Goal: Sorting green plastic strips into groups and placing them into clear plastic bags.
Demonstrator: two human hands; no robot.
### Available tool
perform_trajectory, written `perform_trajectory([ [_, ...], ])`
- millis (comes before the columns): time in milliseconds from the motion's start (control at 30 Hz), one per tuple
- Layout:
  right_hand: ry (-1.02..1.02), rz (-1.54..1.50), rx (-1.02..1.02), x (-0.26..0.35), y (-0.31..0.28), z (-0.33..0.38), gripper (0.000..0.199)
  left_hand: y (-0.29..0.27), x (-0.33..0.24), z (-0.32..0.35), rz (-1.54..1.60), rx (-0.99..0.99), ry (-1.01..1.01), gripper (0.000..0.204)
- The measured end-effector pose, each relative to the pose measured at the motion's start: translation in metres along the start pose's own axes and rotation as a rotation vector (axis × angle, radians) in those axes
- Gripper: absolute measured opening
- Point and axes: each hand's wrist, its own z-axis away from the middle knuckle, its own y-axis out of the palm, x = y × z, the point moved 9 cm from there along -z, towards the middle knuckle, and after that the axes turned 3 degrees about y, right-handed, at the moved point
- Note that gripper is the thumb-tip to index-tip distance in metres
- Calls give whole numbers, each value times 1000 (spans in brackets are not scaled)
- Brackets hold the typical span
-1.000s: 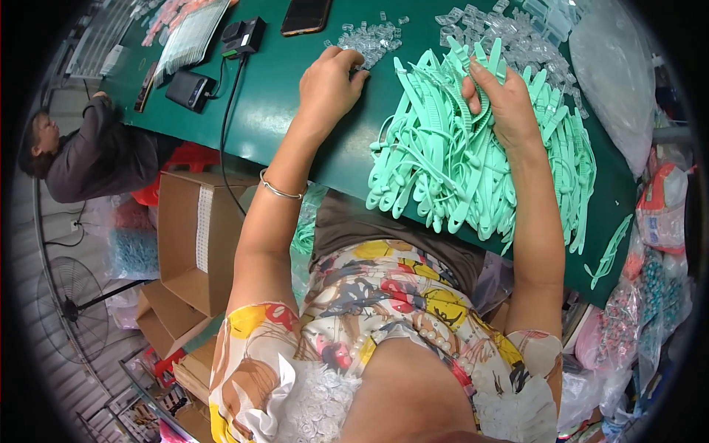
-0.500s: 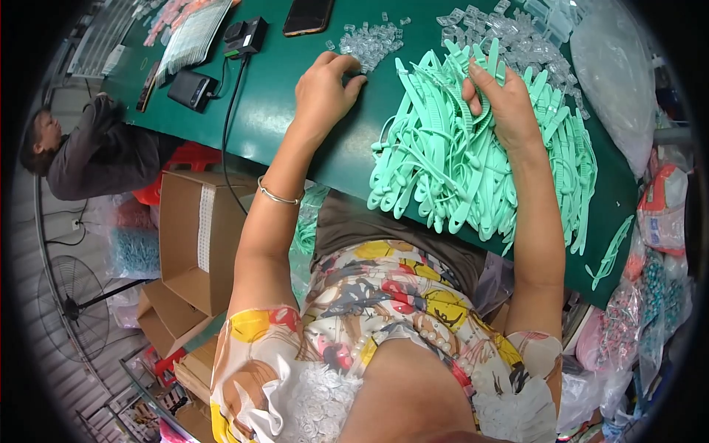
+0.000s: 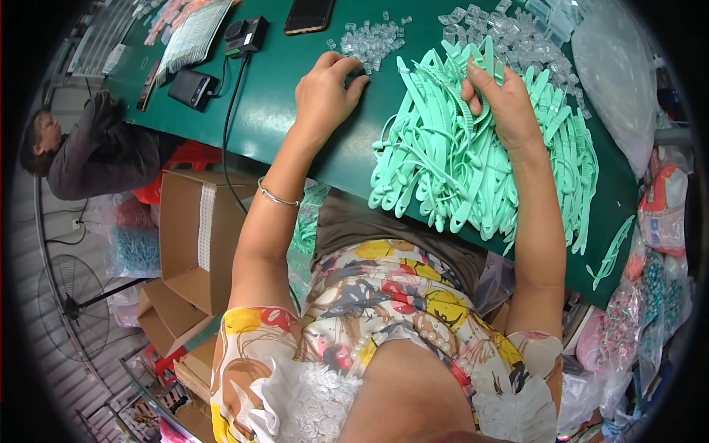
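My left hand [image 3: 323, 92] has its fingers curled at the near edge of a small pile of clear plastic pieces [image 3: 377, 44]. Thumb and index finger come close together there; whatever is between them is too small to make out. On the right, a thick heap of mint-green plastic straps [image 3: 436, 148] lies across the table, many with ridged teeth and rounded ends. My right hand [image 3: 506, 103] is closed on a ridged strap [image 3: 478, 74] at the heap's upper part, thumb on top. My right forearm passes over the heap and hides some of it.
The green table [image 3: 269, 111] carries a phone [image 3: 308, 15], a black device [image 3: 245, 35] with a cable and a power bank [image 3: 193, 90]. More clear pieces [image 3: 509, 40] and a clear bag [image 3: 613, 81] lie at right. One loose strap [image 3: 611, 255] rests nearby. Another person [image 3: 103, 151] sits left.
My left hand has shifted very slightly left at the edge of the clear pieces. My right hand stays closed on the strap, almost in the same place.
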Motion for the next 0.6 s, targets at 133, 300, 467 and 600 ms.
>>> perform_trajectory([
  [133, 6, -3, -5, 0, 0, 1, 20, 8, -5, -5, -38, 24, -35, 19],
  [300, 3, -6, -1, 1, 2, 1, 20, 13, -2, -8, -48, 29, -44, 18],
  [467, -16, 0, 12, 2, 3, 1, 20, 12, 9, -5, 105, 5, -33, 15],
  [600, -28, 15, -6, 4, 2, 2, 20, 20, 26, 1, 657, 61, -401, 12],
])
